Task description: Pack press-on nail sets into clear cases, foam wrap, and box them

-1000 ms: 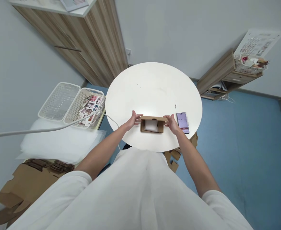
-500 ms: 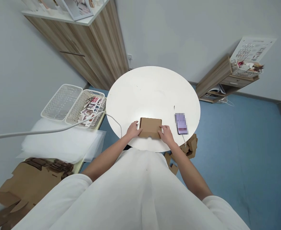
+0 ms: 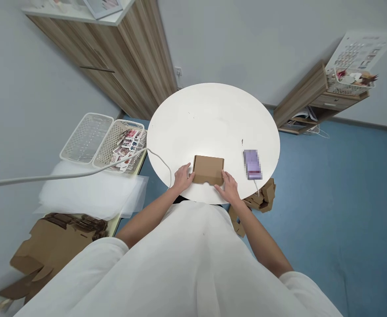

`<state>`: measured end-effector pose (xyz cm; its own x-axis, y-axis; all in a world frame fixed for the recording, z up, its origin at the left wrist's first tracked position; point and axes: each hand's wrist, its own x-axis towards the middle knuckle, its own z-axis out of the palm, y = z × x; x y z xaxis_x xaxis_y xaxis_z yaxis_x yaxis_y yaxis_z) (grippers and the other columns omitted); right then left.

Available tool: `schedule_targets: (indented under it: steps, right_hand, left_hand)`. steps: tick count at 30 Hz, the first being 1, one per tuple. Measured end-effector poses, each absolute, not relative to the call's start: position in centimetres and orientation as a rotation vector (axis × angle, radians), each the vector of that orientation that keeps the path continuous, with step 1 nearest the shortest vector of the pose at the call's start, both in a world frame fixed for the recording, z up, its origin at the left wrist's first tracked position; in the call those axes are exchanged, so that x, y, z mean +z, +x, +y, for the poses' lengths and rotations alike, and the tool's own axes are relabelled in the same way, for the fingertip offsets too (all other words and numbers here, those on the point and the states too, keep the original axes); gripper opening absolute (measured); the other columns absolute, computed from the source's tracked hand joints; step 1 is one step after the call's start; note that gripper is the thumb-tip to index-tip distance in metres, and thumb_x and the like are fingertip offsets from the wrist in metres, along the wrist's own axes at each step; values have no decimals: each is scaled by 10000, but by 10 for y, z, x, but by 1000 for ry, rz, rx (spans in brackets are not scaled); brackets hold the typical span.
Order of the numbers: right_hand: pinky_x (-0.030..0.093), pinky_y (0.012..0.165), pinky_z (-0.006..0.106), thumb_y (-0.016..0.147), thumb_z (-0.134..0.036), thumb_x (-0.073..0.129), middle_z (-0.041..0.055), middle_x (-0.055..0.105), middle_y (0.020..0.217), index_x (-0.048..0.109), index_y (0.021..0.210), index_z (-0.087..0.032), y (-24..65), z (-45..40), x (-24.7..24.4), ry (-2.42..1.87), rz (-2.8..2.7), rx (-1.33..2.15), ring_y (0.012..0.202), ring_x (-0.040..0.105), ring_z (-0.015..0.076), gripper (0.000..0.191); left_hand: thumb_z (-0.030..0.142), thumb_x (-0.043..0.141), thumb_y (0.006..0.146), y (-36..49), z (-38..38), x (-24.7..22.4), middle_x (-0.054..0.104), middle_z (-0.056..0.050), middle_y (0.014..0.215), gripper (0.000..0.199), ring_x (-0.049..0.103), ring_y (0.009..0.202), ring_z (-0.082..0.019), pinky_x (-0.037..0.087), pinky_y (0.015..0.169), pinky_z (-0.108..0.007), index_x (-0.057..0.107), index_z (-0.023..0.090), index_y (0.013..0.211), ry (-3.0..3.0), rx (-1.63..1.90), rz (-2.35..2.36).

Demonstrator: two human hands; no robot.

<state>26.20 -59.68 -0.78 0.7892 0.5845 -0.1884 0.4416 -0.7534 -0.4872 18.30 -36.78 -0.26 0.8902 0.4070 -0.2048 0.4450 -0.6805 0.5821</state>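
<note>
Cardboard box lay flat between two loosely spread hands

In the head view, the box rested lid down near the person's edge of the round white table, its notched front edge towards the body. The left hand was at the box's left side, fingers loosely fanned, the thumb against the edge and the forefinger standing off it. The right hand was half unfolded at the right side, fingertips by the edge and thumb just beside the front right corner. Neither hand had wrapped around the box; how hard either pressed, I could not tell. Nor was it clear whether the front flap was fully tucked.

Handling the box well here seemed to call for level, matched pressure from both sides, since a harder push from one hand would likely have skewed it on the smooth top. Thumbs near the front corners looked a sound choice: any pressing there should have been spread along the edge, because thin card could buckle at the notch.

The phone lay well apart on the right, its cable running over the table's edge; the right elbow and wrist were best kept clear of that cable.
</note>
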Motion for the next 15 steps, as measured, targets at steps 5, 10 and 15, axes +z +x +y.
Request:
schedule_targets:
  steps: [5, 10, 15]
  right_hand:
    - [296, 995, 477, 739, -402, 572, 137, 345, 1384, 165, 1405, -211, 252, -594, -16, -2552, -736, 492, 1252, 340, 287, 803]
    - [322, 1006, 430, 730, -234, 539, 131, 334, 1377, 92, 1418, -186, 247, -582, -21, -2531, -650, 488, 1254, 336, 263, 822]
    - [399, 951, 387, 769, -252, 513, 121, 404, 1270, 170, 1411, -191, 246, -577, -12, -2400, -608, 503, 1160, 426, 233, 730]
  left_hand:
    - [405, 519, 771, 176, -364, -7, 500, -117, 1268, 691, 391, 1236, -294, 279, 995, -474, 249, 205, 1374, 2486, -244, 382]
    - [325, 626, 666, 177, -363, -9, 535, -105, 1210, 865, 472, 1145, -293, 346, 936, -437, 169, 232, 1395, 2427, -265, 293]
    - [325, 664, 631, 172, -351, -2, 555, -95, 1135, 878, 518, 1059, -268, 395, 884, -397, 209, 226, 1375, 2368, -186, 260]
